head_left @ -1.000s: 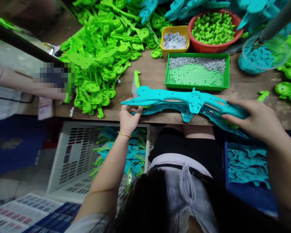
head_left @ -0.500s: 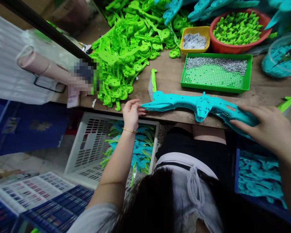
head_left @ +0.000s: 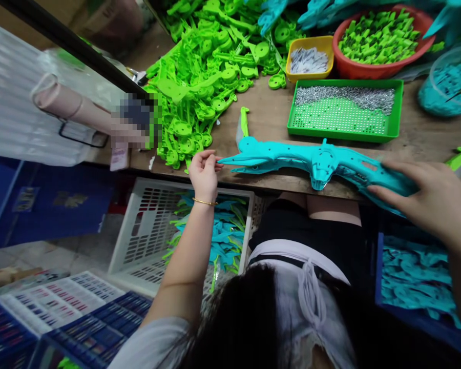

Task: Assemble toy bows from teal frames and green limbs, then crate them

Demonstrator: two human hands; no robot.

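A long turquoise plastic shell, bow-shaped with a bulky middle, lies across the front edge of the table. My left hand pinches the thin pointed tip at its left end. There an upper and a lower turquoise half stand apart, with a gap between them. At the other end my right hand is wrapped round the shell, thumb on the near side and fingers on the far side. A bright green plastic piece with a translucent part lies just behind the shell's left end.
Loose green plastic parts are heaped at the back left. A green tray of screws, a yellow bin, a red bowl and a clear tub stand behind. Below the edge are a white crate and a blue bin.
My left hand has closed on the shell's left tip and moved slightly left. The upper half has lifted, widening the gap at that end. My right hand keeps its grip.
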